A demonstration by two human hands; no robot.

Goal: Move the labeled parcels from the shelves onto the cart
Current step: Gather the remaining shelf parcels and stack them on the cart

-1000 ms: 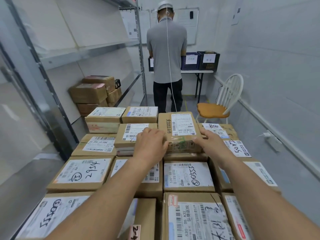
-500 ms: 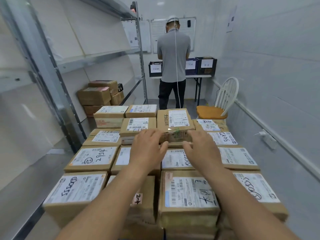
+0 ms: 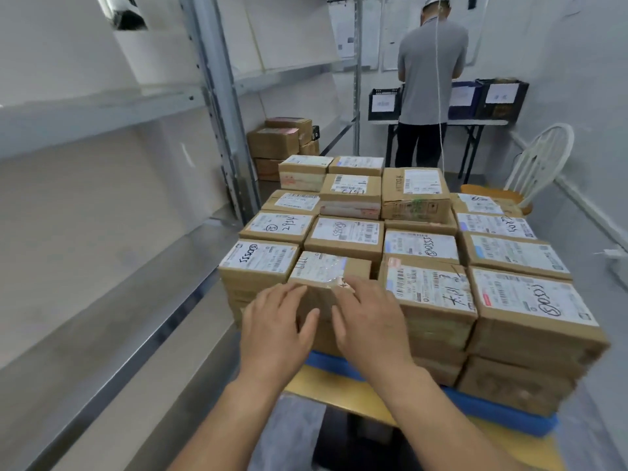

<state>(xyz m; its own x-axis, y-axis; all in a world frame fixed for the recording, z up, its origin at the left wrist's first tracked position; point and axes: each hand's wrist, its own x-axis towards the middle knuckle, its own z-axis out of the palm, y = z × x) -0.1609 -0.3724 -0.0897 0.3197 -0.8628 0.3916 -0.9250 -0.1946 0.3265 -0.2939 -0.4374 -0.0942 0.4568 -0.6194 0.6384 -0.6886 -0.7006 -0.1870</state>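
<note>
Both hands have drawn back from the tall parcel (image 3: 414, 188) at the far middle of the load to its near edge. The left hand (image 3: 275, 331) and right hand (image 3: 370, 324) lie flat side by side, fingers spread and nearly straight, gripping nothing. They press on the near face and top edge of the front parcel (image 3: 326, 270), second from the left in the nearest row on the cart (image 3: 492, 414).

This looks like squaring the load, nudging that box into line with its neighbours, rather than a fresh lift. The next move probably calls for letting go and turning left to the shelves (image 3: 102, 110), then reaching far down the lower level, where the shelf parcels (image 3: 273, 142) wait.

Counted on the cart: fifteen labelled tops that I can make out, in roughly four rows, with at least one more layer beneath at the near right. On the shelf there are at least four brown boxes, stacked; any behind them are hidden.

Beyond the cart are one person (image 3: 431, 69) with back turned, three crates (image 3: 503, 100) on a surface (image 3: 489, 122), and one white chair (image 3: 537, 164).
</note>
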